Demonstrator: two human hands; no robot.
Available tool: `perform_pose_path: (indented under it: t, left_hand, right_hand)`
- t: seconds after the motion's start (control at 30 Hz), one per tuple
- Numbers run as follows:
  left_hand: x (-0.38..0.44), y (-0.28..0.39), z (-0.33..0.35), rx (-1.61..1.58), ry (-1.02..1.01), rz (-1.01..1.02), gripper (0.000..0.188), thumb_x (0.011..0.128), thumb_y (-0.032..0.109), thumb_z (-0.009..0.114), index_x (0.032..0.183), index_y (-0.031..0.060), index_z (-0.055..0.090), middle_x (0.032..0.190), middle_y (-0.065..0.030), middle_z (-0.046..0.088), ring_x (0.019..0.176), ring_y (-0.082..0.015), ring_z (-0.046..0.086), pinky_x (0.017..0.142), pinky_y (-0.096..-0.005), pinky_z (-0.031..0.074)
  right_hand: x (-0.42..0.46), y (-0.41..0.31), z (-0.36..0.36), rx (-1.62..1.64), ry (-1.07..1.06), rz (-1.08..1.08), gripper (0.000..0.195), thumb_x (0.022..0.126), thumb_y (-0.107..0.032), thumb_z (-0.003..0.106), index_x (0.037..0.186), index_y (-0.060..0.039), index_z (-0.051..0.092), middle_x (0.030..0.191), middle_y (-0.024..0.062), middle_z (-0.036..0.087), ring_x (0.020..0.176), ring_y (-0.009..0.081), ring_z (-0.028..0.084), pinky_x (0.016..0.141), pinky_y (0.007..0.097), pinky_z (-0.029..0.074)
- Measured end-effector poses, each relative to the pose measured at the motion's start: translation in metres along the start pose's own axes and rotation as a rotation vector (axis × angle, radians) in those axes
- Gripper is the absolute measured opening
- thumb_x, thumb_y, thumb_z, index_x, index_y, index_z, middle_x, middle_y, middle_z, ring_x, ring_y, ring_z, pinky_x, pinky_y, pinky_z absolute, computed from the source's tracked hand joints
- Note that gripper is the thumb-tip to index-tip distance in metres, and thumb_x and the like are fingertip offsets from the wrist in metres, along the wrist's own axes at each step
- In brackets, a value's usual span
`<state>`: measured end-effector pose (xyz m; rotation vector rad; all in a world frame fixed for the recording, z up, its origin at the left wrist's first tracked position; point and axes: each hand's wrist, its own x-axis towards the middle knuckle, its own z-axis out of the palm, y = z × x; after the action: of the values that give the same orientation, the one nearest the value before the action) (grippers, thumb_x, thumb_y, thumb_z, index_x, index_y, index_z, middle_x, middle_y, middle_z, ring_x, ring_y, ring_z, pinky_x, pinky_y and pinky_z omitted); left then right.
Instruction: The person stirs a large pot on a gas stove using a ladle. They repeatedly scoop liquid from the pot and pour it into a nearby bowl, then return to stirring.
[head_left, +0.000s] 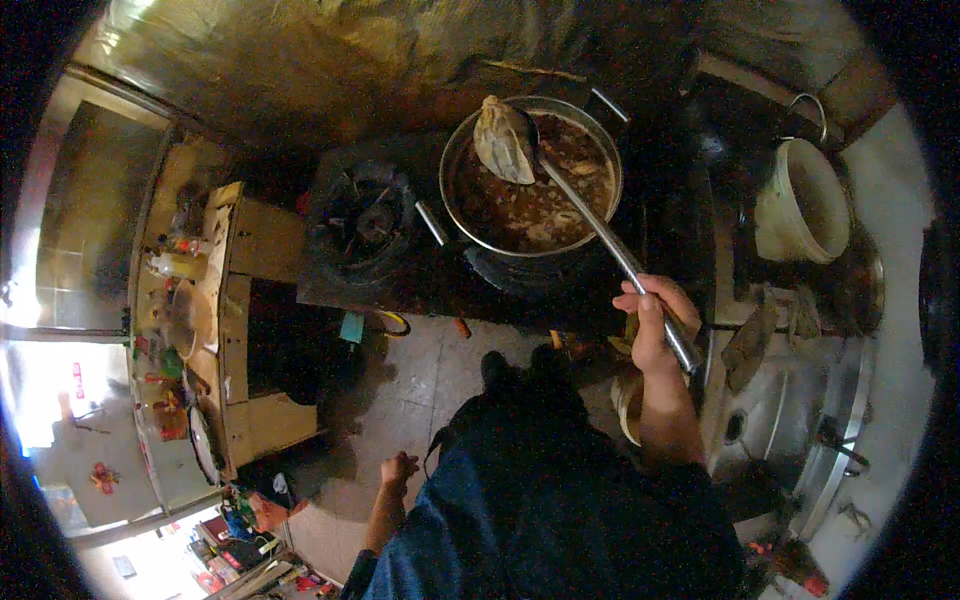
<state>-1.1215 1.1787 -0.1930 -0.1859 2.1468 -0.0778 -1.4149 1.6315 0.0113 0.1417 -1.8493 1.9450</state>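
Observation:
My right hand (660, 322) grips the long metal handle of a ladle (592, 217). The ladle's bowl is over a large two-handled metal pot (444, 180), and a large pale piece of food (504, 142) lies on it, above the liquid. Brown broth (532, 214) with floating bits fills much of the pot, which stands on a dark stove. My left hand (399, 469) hangs low at my left side, away from the pot, its fingers partly curled; I see nothing in it.
An unlit-looking burner (371, 217) lies left of the pot. At the right stand a white bucket (769, 202) and a metal sink (780, 405), with a cloth (750, 337) over its edge. Bottles and a bowl (187, 319) crowd the left counter. Below the right forearm is another container (628, 409).

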Motion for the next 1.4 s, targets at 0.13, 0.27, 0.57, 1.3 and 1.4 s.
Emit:
perform_pose_path:
  t: [0.13,0.27,0.57,1.3,1.4]
  left_hand:
    - [-0.011,0.027,-0.014,-0.477,-0.039,-0.18,0.026,0.074,0.024,0.064,0.099,0.0171,0.062,0.087,0.0016,0.064,0.071,-0.0164,0.062,0.063,-0.0313,0.051]
    - [-0.004,0.013,0.045,-0.922,0.006,-0.228,0.027,0.075,0.026,0.063,0.096,0.0101,0.061,0.078,-0.0024,0.067,0.065,-0.0188,0.063,0.06,-0.0337,0.051]
    - [-0.019,0.037,-0.03,-1.231,0.4,-0.065,0.025,0.081,0.03,0.05,0.074,0.0065,0.059,0.075,-0.0118,0.065,0.066,-0.0284,0.062,0.061,-0.0375,0.049]
    - [-0.027,0.29,-0.468,-0.142,1.607,0.471,0.017,0.068,0.016,0.064,0.074,0.0097,0.05,0.07,-0.0048,0.057,0.071,-0.0252,0.054,0.069,-0.0386,0.036]
    - [-0.025,0.293,-0.473,-0.115,1.607,0.458,0.016,0.068,0.015,0.063,0.075,0.0094,0.05,0.068,-0.0065,0.057,0.07,-0.0262,0.054,0.069,-0.0393,0.036]
  right_hand:
    - [0.01,0.005,-0.006,-0.032,-0.112,-0.138,0.022,0.086,-0.014,0.051,0.099,0.0029,0.054,0.086,0.0187,0.059,0.066,0.0225,0.063,0.058,0.0305,0.054]
    - [0.017,0.008,-0.011,-0.036,-0.144,-0.109,0.022,0.085,-0.014,0.051,0.098,0.0031,0.054,0.085,0.0186,0.059,0.065,0.0222,0.064,0.057,0.0299,0.054]
    - [0.023,0.005,-0.016,0.0,-0.134,-0.048,0.024,0.086,-0.018,0.05,0.098,0.0029,0.055,0.084,0.0194,0.06,0.064,0.0218,0.063,0.055,0.029,0.052]
    - [0.0,-0.04,-0.01,-0.006,-0.106,-0.008,0.024,0.086,-0.015,0.05,0.102,0.0025,0.051,0.087,0.02,0.059,0.067,0.0215,0.064,0.06,0.0295,0.054]
    - [-0.001,-0.038,-0.009,0.015,-0.068,-0.023,0.022,0.086,-0.014,0.051,0.101,0.0027,0.052,0.086,0.0192,0.059,0.065,0.021,0.063,0.058,0.0289,0.053]
